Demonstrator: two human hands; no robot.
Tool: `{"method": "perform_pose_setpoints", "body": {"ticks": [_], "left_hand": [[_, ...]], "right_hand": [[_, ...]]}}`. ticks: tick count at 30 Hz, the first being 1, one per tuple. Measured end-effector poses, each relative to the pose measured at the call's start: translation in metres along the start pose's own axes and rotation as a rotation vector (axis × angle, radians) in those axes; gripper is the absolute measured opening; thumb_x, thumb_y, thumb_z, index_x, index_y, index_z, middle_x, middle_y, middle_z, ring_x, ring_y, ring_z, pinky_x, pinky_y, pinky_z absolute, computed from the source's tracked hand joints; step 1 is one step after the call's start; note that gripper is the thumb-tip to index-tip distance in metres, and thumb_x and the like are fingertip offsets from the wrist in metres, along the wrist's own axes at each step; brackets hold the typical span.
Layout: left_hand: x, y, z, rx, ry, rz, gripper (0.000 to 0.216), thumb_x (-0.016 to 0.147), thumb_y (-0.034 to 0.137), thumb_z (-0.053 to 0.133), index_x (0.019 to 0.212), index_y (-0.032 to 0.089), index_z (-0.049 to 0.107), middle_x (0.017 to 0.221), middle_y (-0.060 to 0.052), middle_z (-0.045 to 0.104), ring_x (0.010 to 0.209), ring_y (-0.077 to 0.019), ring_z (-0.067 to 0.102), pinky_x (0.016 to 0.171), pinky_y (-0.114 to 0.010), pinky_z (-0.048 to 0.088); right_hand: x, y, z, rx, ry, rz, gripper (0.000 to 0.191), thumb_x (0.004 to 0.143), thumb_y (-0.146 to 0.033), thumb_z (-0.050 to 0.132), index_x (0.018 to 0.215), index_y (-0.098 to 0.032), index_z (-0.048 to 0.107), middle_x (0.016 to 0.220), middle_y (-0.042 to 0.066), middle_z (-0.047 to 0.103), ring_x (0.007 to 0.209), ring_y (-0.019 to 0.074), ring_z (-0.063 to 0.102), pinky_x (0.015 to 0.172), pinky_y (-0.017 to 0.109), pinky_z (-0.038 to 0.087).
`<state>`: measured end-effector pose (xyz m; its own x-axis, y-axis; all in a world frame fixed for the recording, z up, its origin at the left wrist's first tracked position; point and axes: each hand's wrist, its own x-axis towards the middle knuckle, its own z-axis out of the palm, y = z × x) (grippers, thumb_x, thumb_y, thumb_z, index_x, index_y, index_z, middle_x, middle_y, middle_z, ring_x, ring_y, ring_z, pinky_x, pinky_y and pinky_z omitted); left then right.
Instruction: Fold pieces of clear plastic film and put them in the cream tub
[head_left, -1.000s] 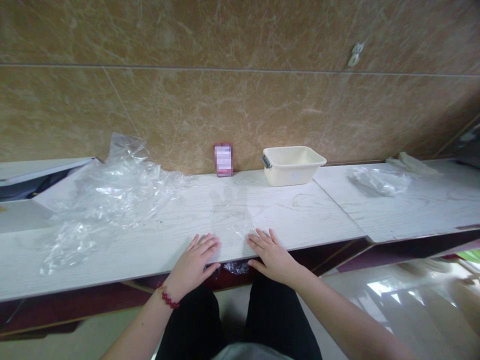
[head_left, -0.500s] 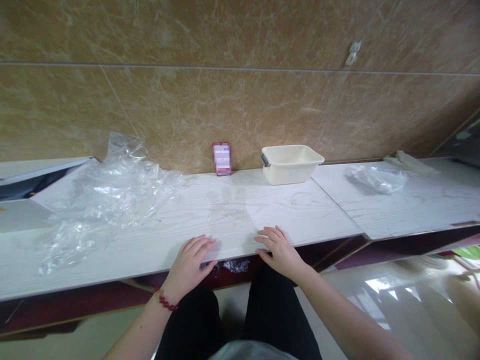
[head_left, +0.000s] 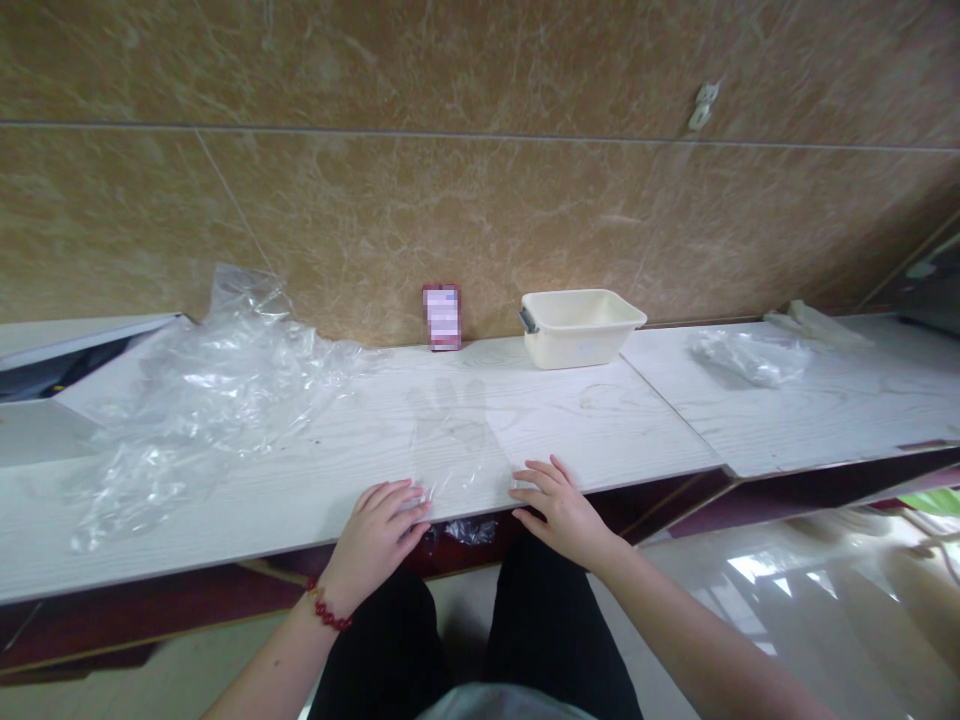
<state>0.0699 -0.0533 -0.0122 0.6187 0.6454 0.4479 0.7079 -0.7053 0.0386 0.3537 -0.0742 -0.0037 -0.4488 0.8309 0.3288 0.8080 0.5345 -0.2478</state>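
Observation:
A clear disposable plastic glove (head_left: 454, 445) lies flat on the white wood-grain tabletop (head_left: 555, 420), its fingers pointing toward the wall. My left hand (head_left: 382, 525) rests at the left side of the glove's cuff, fingers stretched and touching or nearly touching the film. At the cuff's right side, my right hand (head_left: 555, 505) lies with its fingers spread and the tips by the film's edge. Neither hand is visibly closed on the glove. A red bead bracelet (head_left: 330, 610) circles my left wrist.
Crumpled clear plastic (head_left: 217, 380) covers the left of the table beside an open white box (head_left: 82, 390). A phone (head_left: 442, 318) leans on the wall near a cream plastic bin (head_left: 581, 345). Farther right lies another clear plastic bundle (head_left: 754, 357).
My left hand has shifted slightly, its fingertips now on the glove's edge. The cuff film shows more shine and wrinkles. My right hand has barely moved.

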Motion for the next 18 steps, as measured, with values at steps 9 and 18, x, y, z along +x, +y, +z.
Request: {"method": "perform_pose_setpoints", "body": {"ticks": [9, 18], "left_hand": [[0.000, 0.003, 0.003, -0.066, 0.074, -0.194, 0.025, 0.074, 0.032, 0.049, 0.094, 0.021, 0.059, 0.092, -0.005, 0.060, 0.088, -0.0180, 0.052, 0.079, -0.035, 0.042], [0.008, 0.005, 0.006, -0.136, 0.028, -0.259, 0.020, 0.077, 0.031, 0.045, 0.071, 0.021, 0.062, 0.085, -0.003, 0.060, 0.084, -0.0171, 0.053, 0.075, -0.034, 0.043]], "right_hand": [[0.005, 0.005, 0.002, 0.049, 0.139, 0.196, 0.023, 0.076, -0.027, 0.047, 0.096, -0.019, 0.057, 0.096, 0.008, 0.054, 0.094, 0.0197, 0.046, 0.085, 0.038, 0.036], [0.015, -0.007, 0.014, 0.040, 0.134, 0.283, 0.014, 0.073, -0.028, 0.052, 0.080, -0.022, 0.061, 0.099, 0.006, 0.054, 0.095, 0.0205, 0.044, 0.085, 0.039, 0.034]]}}
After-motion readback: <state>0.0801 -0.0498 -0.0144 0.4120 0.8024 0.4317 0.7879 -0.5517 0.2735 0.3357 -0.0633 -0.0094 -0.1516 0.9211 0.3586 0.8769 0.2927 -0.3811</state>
